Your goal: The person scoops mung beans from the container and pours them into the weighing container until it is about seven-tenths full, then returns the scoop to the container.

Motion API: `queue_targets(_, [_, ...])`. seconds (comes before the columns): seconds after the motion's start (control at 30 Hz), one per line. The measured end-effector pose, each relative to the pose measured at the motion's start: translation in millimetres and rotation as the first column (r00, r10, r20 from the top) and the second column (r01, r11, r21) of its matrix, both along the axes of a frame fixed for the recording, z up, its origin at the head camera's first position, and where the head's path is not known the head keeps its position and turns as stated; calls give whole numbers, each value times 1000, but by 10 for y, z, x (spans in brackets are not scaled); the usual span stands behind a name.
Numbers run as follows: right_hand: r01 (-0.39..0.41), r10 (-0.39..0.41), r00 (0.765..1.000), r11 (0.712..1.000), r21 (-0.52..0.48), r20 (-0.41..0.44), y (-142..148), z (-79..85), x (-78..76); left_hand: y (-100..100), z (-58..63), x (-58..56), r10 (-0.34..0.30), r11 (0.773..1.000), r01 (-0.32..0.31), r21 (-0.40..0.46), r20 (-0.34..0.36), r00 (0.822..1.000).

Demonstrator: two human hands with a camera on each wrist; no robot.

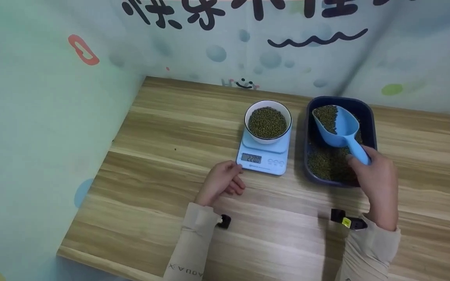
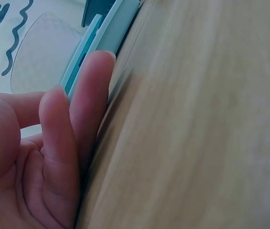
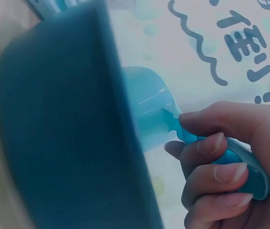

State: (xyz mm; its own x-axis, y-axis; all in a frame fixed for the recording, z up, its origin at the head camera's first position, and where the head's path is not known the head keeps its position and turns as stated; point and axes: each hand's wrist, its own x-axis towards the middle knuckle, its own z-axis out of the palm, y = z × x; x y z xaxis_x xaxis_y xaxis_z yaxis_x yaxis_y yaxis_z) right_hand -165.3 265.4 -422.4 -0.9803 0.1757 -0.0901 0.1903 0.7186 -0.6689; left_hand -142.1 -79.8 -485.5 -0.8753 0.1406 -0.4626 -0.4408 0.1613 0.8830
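My right hand [image 1: 379, 177] grips the handle of a blue scoop [image 1: 347, 125], its fingers curled round it in the right wrist view. Green mung beans [image 1: 326, 117] lie in one side of the scoop, which is over a dark blue tub [image 1: 370, 125] with more beans inside. My left hand [image 1: 223, 179] rests on the table beside a light blue kitchen scale [image 1: 266, 167], fingers loosely bent, with its fingertips right at the scale's front left corner. On the scale stands a white bowl [image 1: 250, 130] of mung beans; the lit display [image 1: 251, 158] shows digits.
The wooden table [image 1: 150, 156] ends in an edge on the left. A printed cloth [image 1: 217, 54] hangs behind it and along the left side. One stray dark speck [image 1: 175, 149] lies left of the scale. The tub stands just right of the scale.
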Motion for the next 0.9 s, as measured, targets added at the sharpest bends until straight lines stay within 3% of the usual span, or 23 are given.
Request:
queue_targets(0.13, [9,-9,1000,999,-31,1,-7,54,52,-22,-155,1,6,1000,-6,0,4,1000])
queue_targets(0.23, [31,-32,999,998,-49,-18,-16,107,84,-25,-204,8,9,1000,-9,2,-15,1000])
queue_targets(0.47, [78,-85,990,995,-66,-113,-44,236,147,-26,-218,8,23,999,-23,39,-21,1000])
queue_targets(0.9, [115,-133,977,987,-114,-164,-128,393,229,-13,-141,-21,13,1000,-13,19,-23,1000])
